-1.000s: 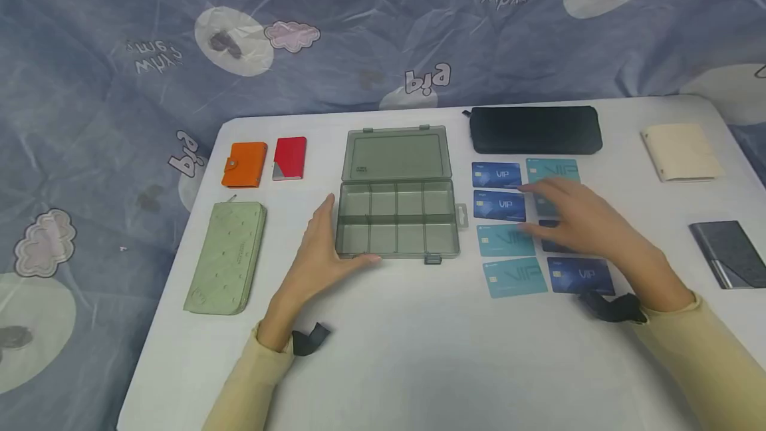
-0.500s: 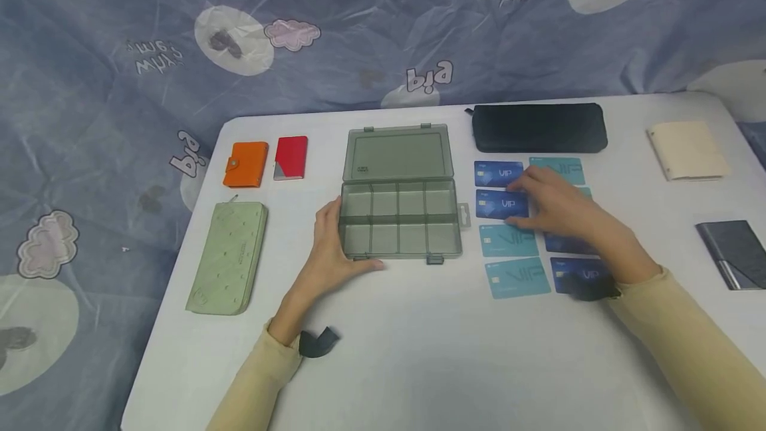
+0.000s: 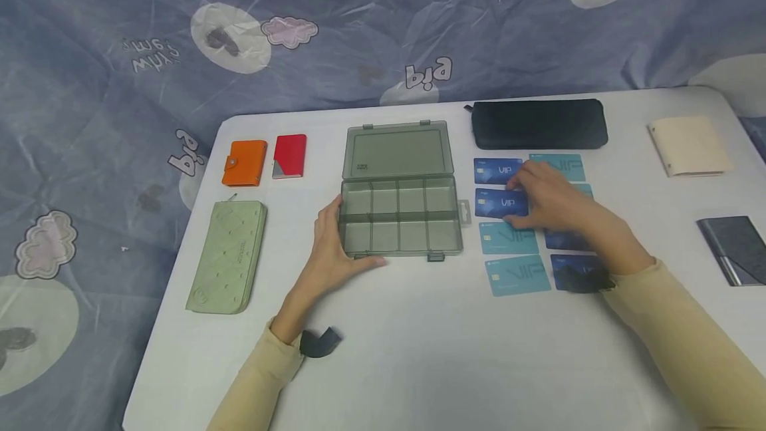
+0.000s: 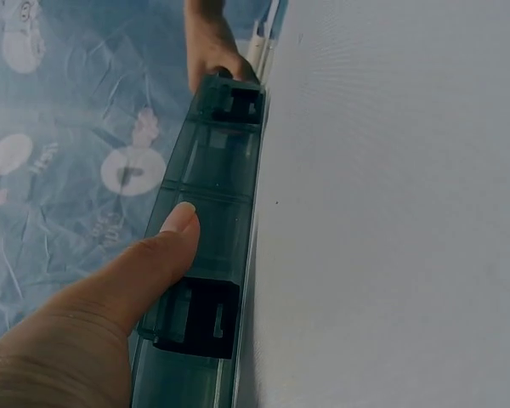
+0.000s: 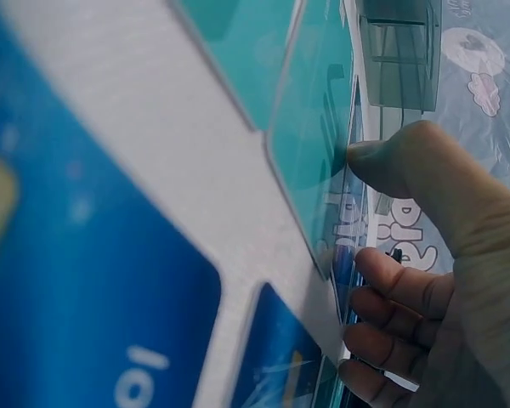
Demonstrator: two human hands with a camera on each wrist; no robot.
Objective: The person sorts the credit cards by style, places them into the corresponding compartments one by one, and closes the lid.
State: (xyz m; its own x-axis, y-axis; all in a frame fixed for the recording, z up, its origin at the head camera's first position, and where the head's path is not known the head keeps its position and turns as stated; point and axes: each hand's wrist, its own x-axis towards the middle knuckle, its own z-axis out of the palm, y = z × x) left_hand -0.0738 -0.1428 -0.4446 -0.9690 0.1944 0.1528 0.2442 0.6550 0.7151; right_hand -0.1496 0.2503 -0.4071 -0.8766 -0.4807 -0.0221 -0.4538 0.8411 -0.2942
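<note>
A clear grey-green compartment box [image 3: 397,218] lies on the white table with its lid folded back. My left hand [image 3: 326,255] grips its near left corner, fingers along the left side. In the left wrist view, the thumb [image 4: 157,263] presses the box's front wall beside a latch [image 4: 208,319]. To the right, my right hand [image 3: 553,198] pinches a blue VIP card [image 3: 497,203] by its long edges, thumb at the near edge and fingertips at the far one. Blue and teal VIP cards, including a teal card [image 3: 509,238], lie flat around it; the palm hides some.
Behind the cards lies a black pouch [image 3: 538,125]. A cream notebook [image 3: 688,146] and a dark card holder [image 3: 733,251] are at the right. At the left are an orange wallet [image 3: 245,163], a red card case [image 3: 290,156] and a green wallet [image 3: 229,258].
My right hand has moved left and its fingers have closed in on the blue VIP card. My left hand has come up against the box's corner and now holds it.
</note>
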